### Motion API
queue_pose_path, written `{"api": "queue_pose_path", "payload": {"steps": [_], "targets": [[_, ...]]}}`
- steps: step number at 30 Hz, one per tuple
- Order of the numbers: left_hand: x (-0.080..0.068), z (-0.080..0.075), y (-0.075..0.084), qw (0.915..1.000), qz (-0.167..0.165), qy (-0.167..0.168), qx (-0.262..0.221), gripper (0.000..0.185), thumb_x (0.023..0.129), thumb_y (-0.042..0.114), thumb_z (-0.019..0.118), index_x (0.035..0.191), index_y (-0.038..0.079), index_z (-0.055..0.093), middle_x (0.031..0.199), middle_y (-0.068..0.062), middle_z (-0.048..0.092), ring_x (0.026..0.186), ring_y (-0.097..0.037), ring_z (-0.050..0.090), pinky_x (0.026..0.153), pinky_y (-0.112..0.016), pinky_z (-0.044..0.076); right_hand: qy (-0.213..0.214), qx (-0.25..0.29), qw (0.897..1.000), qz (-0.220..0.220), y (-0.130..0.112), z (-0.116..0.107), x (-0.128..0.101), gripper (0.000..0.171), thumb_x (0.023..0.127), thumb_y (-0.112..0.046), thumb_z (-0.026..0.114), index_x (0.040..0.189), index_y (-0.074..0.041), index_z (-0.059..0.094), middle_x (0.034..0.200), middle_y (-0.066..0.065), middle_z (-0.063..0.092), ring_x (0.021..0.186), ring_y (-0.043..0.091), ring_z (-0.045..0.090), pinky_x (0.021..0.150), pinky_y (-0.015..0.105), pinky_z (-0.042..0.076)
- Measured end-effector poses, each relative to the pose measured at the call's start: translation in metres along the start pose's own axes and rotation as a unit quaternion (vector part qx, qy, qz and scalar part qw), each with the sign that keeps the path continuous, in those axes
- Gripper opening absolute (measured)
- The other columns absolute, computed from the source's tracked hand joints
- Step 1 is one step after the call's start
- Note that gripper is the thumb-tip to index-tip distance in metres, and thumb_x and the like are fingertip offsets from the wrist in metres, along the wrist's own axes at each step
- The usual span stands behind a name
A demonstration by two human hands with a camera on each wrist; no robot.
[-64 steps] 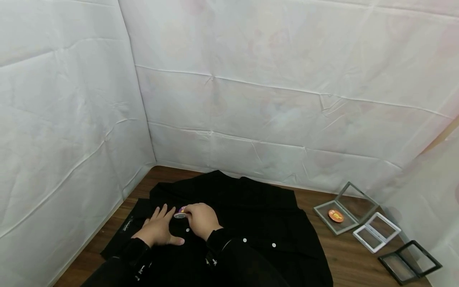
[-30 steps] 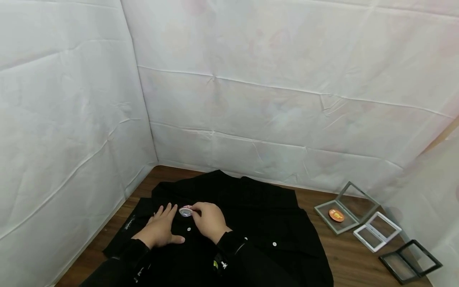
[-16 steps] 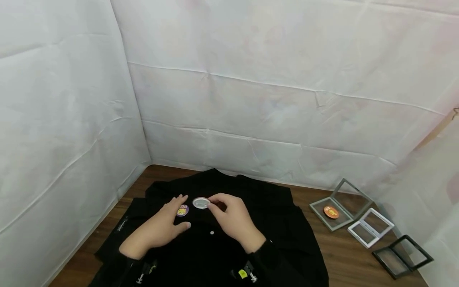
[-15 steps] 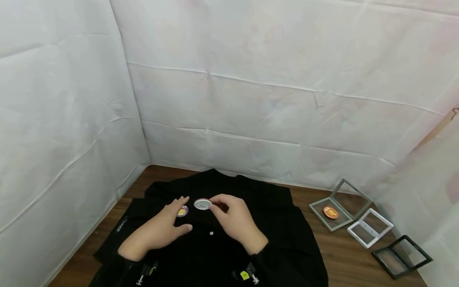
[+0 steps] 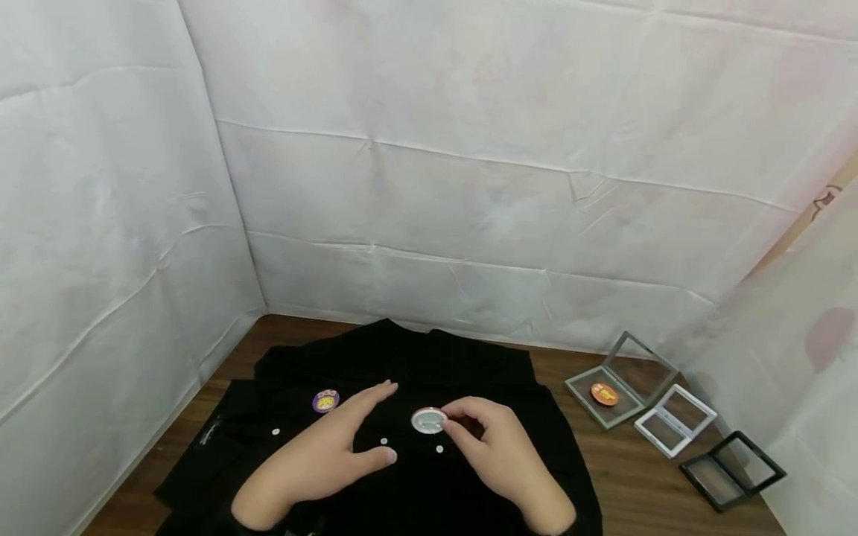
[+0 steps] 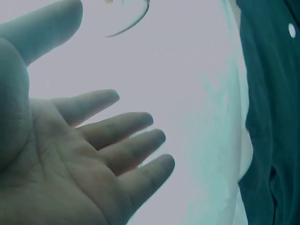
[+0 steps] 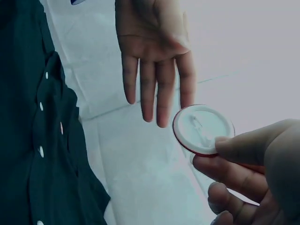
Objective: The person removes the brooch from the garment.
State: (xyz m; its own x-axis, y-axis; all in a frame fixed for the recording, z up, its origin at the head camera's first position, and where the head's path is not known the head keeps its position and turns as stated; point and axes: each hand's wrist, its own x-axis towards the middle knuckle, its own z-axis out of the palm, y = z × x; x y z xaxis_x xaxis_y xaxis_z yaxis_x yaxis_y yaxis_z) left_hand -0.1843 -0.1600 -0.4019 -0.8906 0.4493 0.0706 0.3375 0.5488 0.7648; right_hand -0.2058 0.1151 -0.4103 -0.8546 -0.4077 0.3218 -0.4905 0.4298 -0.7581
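Carefully, we pinch a round pin badge [image 5: 426, 421] between the thumb and fingers of our right hand [image 5: 501, 450], its pale back facing us and its red rim showing; the right wrist view shows the metal pin. We hold our left hand [image 5: 335, 452] wide, thumb away from the straight fingers, to the left of that badge and apart from it. Just beyond the left hand, we see a purple badge [image 5: 325, 401] lying picture side up on the black shirt [image 5: 395, 353]. Below both hands we have the shirt spread over the wooden table [image 5: 626, 484], white buttons [image 5: 384, 441] dotting it. Farther right, we see an open grey case [image 5: 586, 405] with an orange badge [image 5: 605, 394] in its base, then a white case [image 5: 675, 419] and a black case [image 5: 731, 474], both open. Behind everything, we face pale hanging sheets [image 5: 415, 193].
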Motion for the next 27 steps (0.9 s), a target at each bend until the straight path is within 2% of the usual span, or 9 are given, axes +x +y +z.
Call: {"api": "queue_pose_path", "payload": {"steps": [4, 8, 12, 15, 21, 27], "targets": [[0.004, 0.007, 0.006, 0.9992, 0.03, 0.024, -0.016, 0.07, 0.097, 0.05, 0.069, 0.157, 0.027, 0.041, 0.159, 0.007, 0.041, 0.147, -0.022, 0.038, 0.114, -0.059, 0.035, 0.007, -0.006, 1.0, -0.015, 0.0, -0.008, -0.005, 0.009, 0.1, -0.021, 0.072, 0.106, -0.027, 0.075, 0.095, -0.014, 0.071, 0.072, 0.007, 0.061, 0.064, 0.027, 0.055], [0.006, 0.015, 0.01, 0.9957, 0.054, 0.059, -0.047, 0.055, 0.098, 0.046, 0.07, 0.148, 0.034, 0.05, 0.147, 0.014, 0.054, 0.136, -0.017, 0.05, 0.111, -0.053, 0.042, -0.012, -0.018, 1.0, -0.022, 0.002, -0.012, -0.008, 0.012, 0.1, -0.021, 0.071, 0.106, -0.03, 0.075, 0.098, -0.017, 0.07, 0.074, 0.006, 0.061, 0.066, 0.027, 0.055], [0.009, 0.021, 0.014, 0.9905, 0.087, 0.086, -0.062, 0.039, 0.101, 0.04, 0.067, 0.138, 0.032, 0.059, 0.134, 0.015, 0.063, 0.124, -0.017, 0.06, 0.104, -0.046, 0.049, -0.039, -0.025, 0.999, -0.024, 0.002, -0.016, -0.011, 0.014, 0.101, -0.021, 0.07, 0.106, -0.033, 0.075, 0.099, -0.019, 0.069, 0.078, 0.006, 0.062, 0.069, 0.027, 0.055], [0.011, 0.026, 0.019, 0.9865, 0.106, 0.105, -0.068, 0.027, 0.103, 0.034, 0.066, 0.129, 0.03, 0.064, 0.125, 0.015, 0.066, 0.115, -0.014, 0.063, 0.098, -0.04, 0.053, -0.039, -0.028, 0.998, -0.035, 0.0, -0.019, -0.015, 0.017, 0.1, -0.02, 0.071, 0.106, -0.035, 0.074, 0.099, -0.021, 0.068, 0.08, 0.006, 0.063, 0.07, 0.027, 0.056], [0.009, 0.031, 0.028, 0.9862, 0.092, 0.119, -0.068, 0.015, 0.102, 0.034, 0.068, 0.117, 0.036, 0.068, 0.115, 0.019, 0.067, 0.107, -0.009, 0.065, 0.094, -0.037, 0.055, -0.032, -0.039, 0.996, -0.075, -0.008, -0.025, -0.021, 0.015, 0.1, -0.024, 0.071, 0.108, -0.037, 0.073, 0.099, -0.021, 0.068, 0.078, 0.003, 0.06, 0.066, 0.024, 0.054], [0.0, 0.029, 0.038, 0.991, 0.084, 0.104, -0.012, 0.016, 0.102, 0.043, 0.065, 0.117, 0.036, 0.068, 0.113, 0.023, 0.066, 0.105, -0.004, 0.065, 0.093, -0.037, 0.056, -0.026, -0.064, 0.988, -0.138, -0.023, -0.024, -0.028, 0.018, 0.099, -0.016, 0.073, 0.108, -0.032, 0.073, 0.098, -0.022, 0.067, 0.083, -0.001, 0.059, 0.072, 0.023, 0.055]]}}
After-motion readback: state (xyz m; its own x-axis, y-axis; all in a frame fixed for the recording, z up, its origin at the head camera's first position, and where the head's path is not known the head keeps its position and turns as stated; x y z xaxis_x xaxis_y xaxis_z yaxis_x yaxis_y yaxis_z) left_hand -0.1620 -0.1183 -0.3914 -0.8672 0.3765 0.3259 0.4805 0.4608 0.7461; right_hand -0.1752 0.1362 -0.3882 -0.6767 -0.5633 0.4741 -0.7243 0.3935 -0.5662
